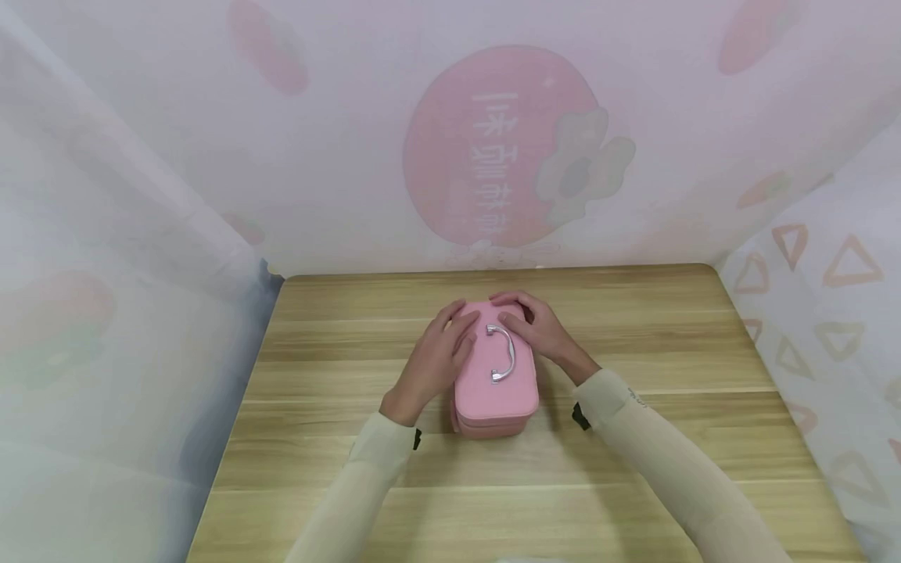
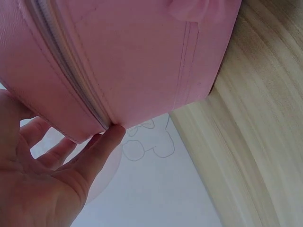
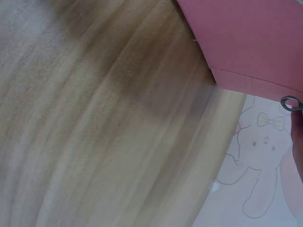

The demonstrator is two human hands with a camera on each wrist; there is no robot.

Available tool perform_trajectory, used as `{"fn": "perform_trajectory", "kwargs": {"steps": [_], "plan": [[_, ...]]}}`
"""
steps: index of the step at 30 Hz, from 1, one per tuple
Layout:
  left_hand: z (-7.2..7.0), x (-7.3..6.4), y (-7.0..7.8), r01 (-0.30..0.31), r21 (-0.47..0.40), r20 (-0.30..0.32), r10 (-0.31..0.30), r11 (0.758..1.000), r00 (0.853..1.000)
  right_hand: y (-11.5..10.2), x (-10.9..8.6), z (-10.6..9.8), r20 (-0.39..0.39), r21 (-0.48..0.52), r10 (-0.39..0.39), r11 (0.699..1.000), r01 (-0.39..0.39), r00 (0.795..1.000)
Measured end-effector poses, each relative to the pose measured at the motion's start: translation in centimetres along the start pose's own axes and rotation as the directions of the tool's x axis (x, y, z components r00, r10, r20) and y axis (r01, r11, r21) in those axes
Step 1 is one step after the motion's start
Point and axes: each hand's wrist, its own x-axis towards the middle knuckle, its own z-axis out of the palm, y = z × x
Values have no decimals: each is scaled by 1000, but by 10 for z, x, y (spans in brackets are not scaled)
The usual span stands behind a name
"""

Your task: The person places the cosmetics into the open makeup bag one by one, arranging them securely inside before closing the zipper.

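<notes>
A pink zippered case (image 1: pixel 496 399) with a silver carry handle (image 1: pixel 512 352) on its lid sits on the wooden table. My left hand (image 1: pixel 438 356) grips its far left part, fingers over the lid. In the left wrist view one fingertip (image 2: pixel 116 132) touches the corner beside the zipper (image 2: pixel 71 71). My right hand (image 1: pixel 542 328) curls round the far right corner, thumb on the lid and fingers at the far end. In the right wrist view a dark metal ring (image 3: pixel 289 103) lies against a fingertip at the case's edge; most of that hand is out of frame.
The wooden table (image 1: pixel 338 453) runs back to a printed white and pink curtain (image 1: pixel 338 195). Similar curtains hang at the left (image 1: pixel 105 313) and right (image 1: pixel 831 352). A small whitish thing (image 1: pixel 531 560) just shows at the bottom edge of the head view.
</notes>
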Motion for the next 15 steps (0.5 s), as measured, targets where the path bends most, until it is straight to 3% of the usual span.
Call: {"fn": "perform_trajectory", "kwargs": {"steps": [8,15], "plan": [[-1,3,2,8,-35,4,-8,999,1000,4,-5,1,-15,-3,19,1000,-19,1000],[-1,1,1,23,-39,26,-22,999,999,0,-11,2,-91,-37,71,996,-75,993]]}}
